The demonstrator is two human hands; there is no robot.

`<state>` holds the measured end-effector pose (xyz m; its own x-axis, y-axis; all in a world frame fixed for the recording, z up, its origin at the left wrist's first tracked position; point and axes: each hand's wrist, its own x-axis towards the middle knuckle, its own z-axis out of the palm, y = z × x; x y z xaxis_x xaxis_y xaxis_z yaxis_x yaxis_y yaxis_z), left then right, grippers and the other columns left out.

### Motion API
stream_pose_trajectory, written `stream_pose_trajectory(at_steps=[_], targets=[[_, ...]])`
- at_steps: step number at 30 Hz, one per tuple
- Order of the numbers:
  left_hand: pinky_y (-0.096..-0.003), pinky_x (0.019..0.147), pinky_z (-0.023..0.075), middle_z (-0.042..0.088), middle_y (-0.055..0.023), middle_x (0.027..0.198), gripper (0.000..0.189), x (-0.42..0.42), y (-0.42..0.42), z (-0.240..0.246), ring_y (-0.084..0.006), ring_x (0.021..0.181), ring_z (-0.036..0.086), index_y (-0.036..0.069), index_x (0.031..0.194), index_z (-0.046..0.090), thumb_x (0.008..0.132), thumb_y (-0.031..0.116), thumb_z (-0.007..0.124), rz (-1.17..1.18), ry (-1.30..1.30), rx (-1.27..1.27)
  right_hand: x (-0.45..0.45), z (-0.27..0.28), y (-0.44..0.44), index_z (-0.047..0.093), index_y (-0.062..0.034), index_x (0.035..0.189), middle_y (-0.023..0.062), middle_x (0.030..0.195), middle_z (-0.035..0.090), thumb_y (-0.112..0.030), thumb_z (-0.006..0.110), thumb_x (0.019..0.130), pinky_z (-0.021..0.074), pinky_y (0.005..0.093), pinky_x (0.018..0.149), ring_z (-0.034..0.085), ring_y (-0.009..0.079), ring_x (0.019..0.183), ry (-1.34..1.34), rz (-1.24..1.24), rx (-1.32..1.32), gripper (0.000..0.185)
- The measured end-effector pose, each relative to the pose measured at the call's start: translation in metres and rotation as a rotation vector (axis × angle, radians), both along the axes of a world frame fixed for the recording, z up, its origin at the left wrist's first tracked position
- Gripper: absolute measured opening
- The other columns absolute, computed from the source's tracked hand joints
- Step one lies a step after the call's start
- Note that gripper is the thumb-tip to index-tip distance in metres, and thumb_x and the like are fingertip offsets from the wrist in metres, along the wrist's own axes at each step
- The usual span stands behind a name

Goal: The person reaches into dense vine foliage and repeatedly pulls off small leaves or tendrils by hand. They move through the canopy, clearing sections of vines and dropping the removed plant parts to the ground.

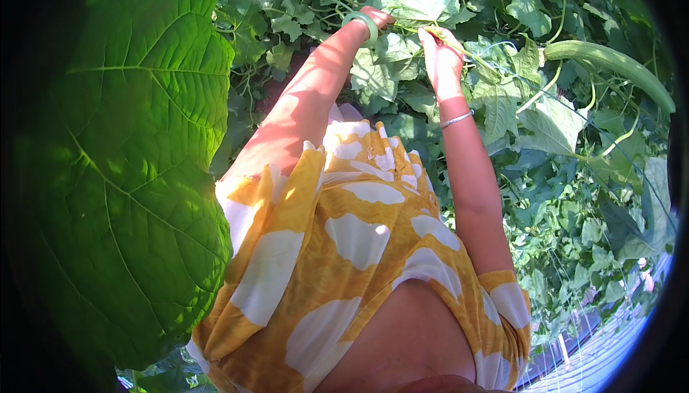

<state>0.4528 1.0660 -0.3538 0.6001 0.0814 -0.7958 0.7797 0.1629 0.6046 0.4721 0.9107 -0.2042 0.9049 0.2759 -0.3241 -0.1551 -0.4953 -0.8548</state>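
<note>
My left hand, below a pale green bangle, is among the leaves with its fingers curled at a thin green vine stem; leaves and shade partly hide its fingertips. Close by on the right, my right hand pinches the same stem between thumb and fingers, near a small yellowish part of the vine. A thin silver bracelet circles that wrist. Broad lobed leaves surround both hands. A thin blue-green string runs from beside my right hand down to the right.
A long green gourd, probably a luffa, hangs at the upper right. One very large leaf fills the left side, close to the camera. Dense vines and thin strings stand at the right, with pale sheeting at lower right.
</note>
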Motion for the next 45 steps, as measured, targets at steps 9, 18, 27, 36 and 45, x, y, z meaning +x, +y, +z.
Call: stream_pose_trajectory(at_steps=[9, 18, 27, 36, 45], targets=[[-0.0360, 0.078, 0.0514, 0.066, -0.0150, 0.096, 0.028, 0.022, 0.015, 0.006, -0.0282, 0.087, 0.064, 0.005, 0.097, 0.066, 0.074, 0.021, 0.067, -0.782, -0.238, 0.474, -0.003, 0.007, 0.007, 0.063, -0.0015, 0.090, 0.0039, 0.078, 0.065, -0.016, 0.068, 0.081, 0.0467, 0.0249, 0.065, 0.057, 0.0095, 0.068, -0.035, -0.004, -0.062, 0.018], [-0.0456, 0.083, 0.0469, 0.065, -0.0211, 0.098, 0.035, -0.018, 0.007, 0.013, -0.0403, 0.096, 0.060, 0.005, 0.114, 0.054, 0.084, 0.023, 0.055, 0.051, -0.117, 0.711, 0.004, 0.006, 0.016, 0.065, -0.0027, 0.092, -0.0016, 0.075, 0.061, -0.011, 0.069, 0.081, 0.0401, 0.0195, 0.054, 0.050, 0.0048, 0.060, 0.019, -0.100, 0.018, 0.014], [-0.0420, 0.080, 0.0500, 0.067, -0.0173, 0.091, 0.033, -0.016, -0.027, 0.044, -0.0340, 0.091, 0.063, 0.010, 0.098, 0.067, 0.080, 0.035, 0.056, -0.331, -0.109, 0.758, -0.007, 0.016, 0.020, 0.065, -0.0027, 0.091, 0.0030, 0.081, 0.066, -0.015, 0.070, 0.079, 0.0475, 0.0247, 0.067, 0.058, 0.0094, 0.071, -0.058, 0.016, -0.124, 0.018], [-0.0385, 0.083, 0.0500, 0.067, -0.0129, 0.098, 0.027, -0.013, -0.031, 0.045, -0.0306, 0.092, 0.064, 0.014, 0.099, 0.067, 0.084, 0.028, 0.050, -0.225, -0.096, 0.650, -0.013, 0.015, 0.007, 0.066, -0.0043, 0.090, 0.0093, 0.083, 0.068, -0.025, 0.068, 0.081, 0.0495, 0.0304, 0.071, 0.064, 0.0176, 0.074, -0.178, 0.200, -0.399, 0.023], [-0.0462, 0.073, 0.0506, 0.064, -0.0244, 0.086, 0.040, -0.053, -0.030, 0.026, -0.0395, 0.082, 0.063, 0.002, 0.118, 0.051, 0.079, 0.011, 0.049, -0.307, -0.262, 0.700, -0.003, -0.004, -0.002, 0.065, -0.0021, 0.091, 0.0027, 0.077, 0.063, -0.012, 0.069, 0.080, 0.0467, 0.0246, 0.064, 0.056, 0.0091, 0.067, -0.043, -0.007, -0.098, 0.016]])
